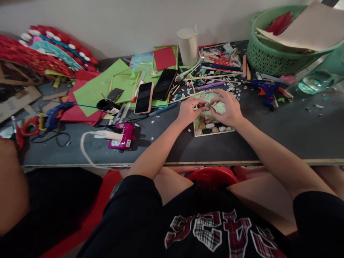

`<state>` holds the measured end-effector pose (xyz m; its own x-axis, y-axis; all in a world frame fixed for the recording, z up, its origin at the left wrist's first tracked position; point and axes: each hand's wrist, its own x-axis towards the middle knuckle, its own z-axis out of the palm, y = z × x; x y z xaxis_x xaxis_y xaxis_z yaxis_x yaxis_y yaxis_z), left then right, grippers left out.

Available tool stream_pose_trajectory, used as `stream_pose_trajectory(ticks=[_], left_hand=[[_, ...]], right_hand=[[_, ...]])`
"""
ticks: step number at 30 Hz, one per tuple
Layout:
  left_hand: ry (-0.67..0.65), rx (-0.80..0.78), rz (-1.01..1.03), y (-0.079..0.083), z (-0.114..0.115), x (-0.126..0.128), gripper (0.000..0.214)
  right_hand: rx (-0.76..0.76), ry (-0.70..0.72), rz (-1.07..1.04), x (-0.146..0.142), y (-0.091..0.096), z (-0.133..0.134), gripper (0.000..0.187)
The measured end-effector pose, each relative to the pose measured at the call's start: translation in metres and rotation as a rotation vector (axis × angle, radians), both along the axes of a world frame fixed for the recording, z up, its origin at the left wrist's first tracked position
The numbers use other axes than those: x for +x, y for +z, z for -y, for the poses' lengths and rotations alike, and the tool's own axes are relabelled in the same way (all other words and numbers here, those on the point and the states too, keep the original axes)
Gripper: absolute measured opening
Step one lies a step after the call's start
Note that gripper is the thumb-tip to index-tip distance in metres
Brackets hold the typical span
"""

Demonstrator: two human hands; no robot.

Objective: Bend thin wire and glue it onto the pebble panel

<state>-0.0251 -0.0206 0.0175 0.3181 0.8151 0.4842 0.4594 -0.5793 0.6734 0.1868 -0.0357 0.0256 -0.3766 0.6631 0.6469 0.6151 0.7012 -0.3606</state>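
fingertips of the left hand [189,111] and of the right hand [228,108] are pressed together just above a shallow wood-framed tray [215,133] lined with pale green card. a small pale piece [207,105] is pinched where the two hands meet; each grip is closed on it, thumb against forefinger, though what the piece is cannot be told at this size. the piece is held over the far half of the tray, near the middle of the dark grey tabletop [268,129].

a row of rounded pebbles [212,126], white, tan and dark, is laid along the tray's near edge, below the hands. to the left of the tray a pink-cased phone [144,97] and a black phone [164,84] are set side by side, face up, on sheets of green paper [99,87]. nearer the tabletop's front edge a magenta plastic device [123,136] with a white cable is seen. to the right of the hands a blue glue gun [264,90] is laid down, and behind it a green plastic basket [271,57] is stood, covered by a beige sheet. a white paper cylinder [188,44] is stood upright by the wall, among loose sticks and paper scraps.
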Motion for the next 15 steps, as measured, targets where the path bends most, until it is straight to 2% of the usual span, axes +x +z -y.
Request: stream_pose_trajectory(ticks=[7,15], left_hand=[[0.019,-0.012,-0.025,-0.0025,-0.0034,-0.0017,0.034],[-0.005,0.052,-0.001,-0.0072,-0.0072,-0.0031,0.050]], right_hand=[[0.033,-0.005,-0.042,0.0001,0.0008,-0.0002,0.062],[-0.002,-0.008,-0.009,-0.0013,0.0018,-0.0005,0.044]])
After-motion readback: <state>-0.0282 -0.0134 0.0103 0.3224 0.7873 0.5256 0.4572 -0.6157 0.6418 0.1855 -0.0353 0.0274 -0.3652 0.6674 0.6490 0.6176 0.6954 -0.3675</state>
